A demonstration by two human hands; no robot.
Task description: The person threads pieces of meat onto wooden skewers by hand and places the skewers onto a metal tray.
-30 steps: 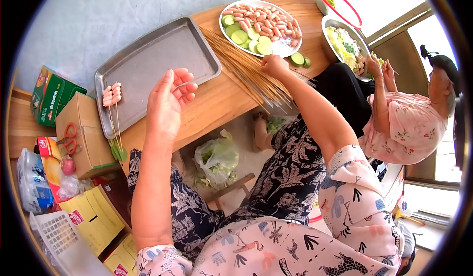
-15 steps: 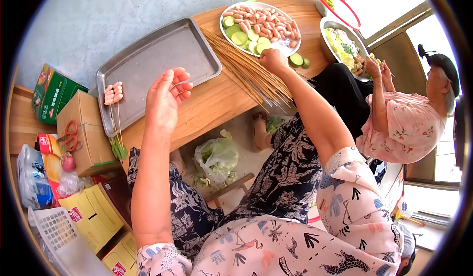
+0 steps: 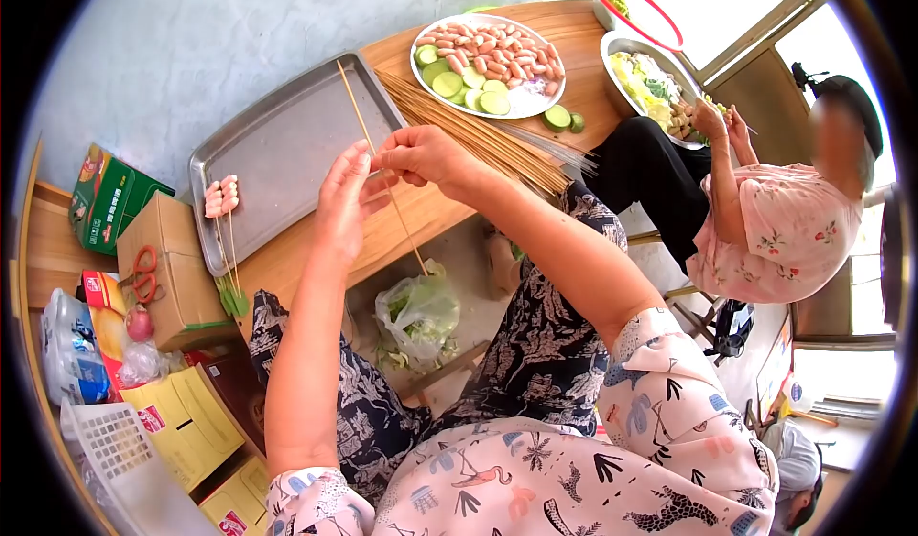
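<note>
My left hand (image 3: 346, 192) and my right hand (image 3: 418, 156) meet over the front edge of the table. A single wooden skewer (image 3: 352, 98) runs between them, its upper end over the metal tray (image 3: 287, 144) and its lower end past the table edge. Both hands have their fingers closed around its middle. Two skewers with small sausages (image 3: 221, 196) lie at the tray's left side. Right of the tray is a pile of bare skewers (image 3: 469, 130). Behind the pile, a white plate (image 3: 562, 85) holds sausages (image 3: 497, 46) and cucumber slices (image 3: 447, 84).
Cut cucumber pieces (image 3: 557, 118) lie beside the plate. At the right, a seated person (image 3: 779, 230) works over a metal bowl (image 3: 609, 50) of vegetables. Boxes (image 3: 167, 259) and red scissors (image 3: 145, 273) are at the left. A plastic bag of greens (image 3: 418, 316) is below the table.
My right hand has left the skewer pile and moved left to my left hand, bringing one skewer. My left hand has closed on it. The view has shifted slightly.
</note>
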